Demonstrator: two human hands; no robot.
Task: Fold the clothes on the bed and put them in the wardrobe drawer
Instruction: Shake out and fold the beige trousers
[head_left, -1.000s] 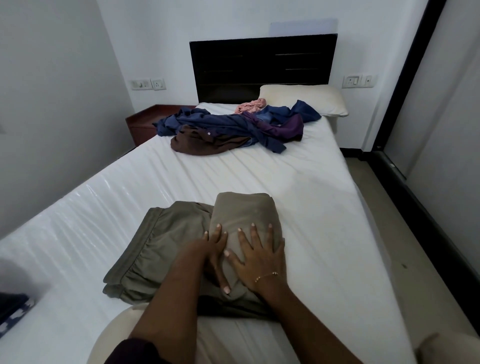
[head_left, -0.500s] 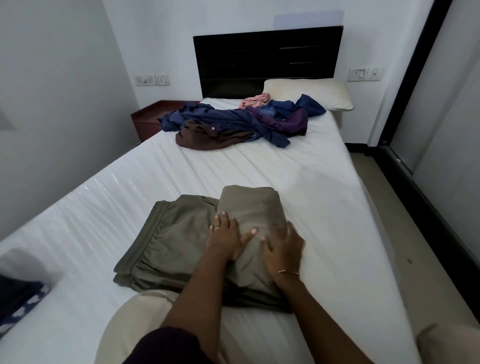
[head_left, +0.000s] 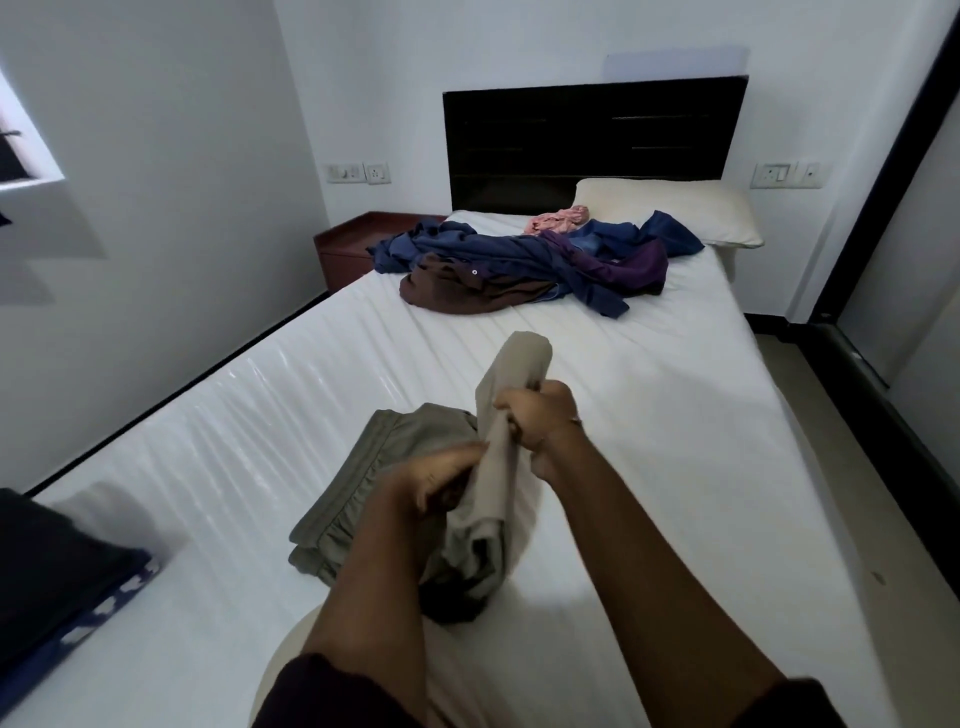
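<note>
An olive-green folded garment (head_left: 358, 488) lies on the near half of the white bed (head_left: 649, 415). Its folded right part is lifted off the sheet and stands up between my hands. My left hand (head_left: 431, 480) grips the lower part of that raised fold. My right hand (head_left: 537, 423) clenches it higher up, from the right side. A loose heap of unfolded clothes (head_left: 524, 262), blue, brown, purple and pink, lies near the head of the bed.
A cream pillow (head_left: 670, 208) rests against the black headboard (head_left: 592, 140). A red-brown bedside table (head_left: 363, 241) stands at the bed's far left. A dark blue patterned cloth (head_left: 62, 613) lies at the near left. Bare floor and a dark-framed wardrobe door (head_left: 893, 208) run along the right.
Both hands lay flat on the folded garment before. They have since closed on its right fold and lifted it off the bed.
</note>
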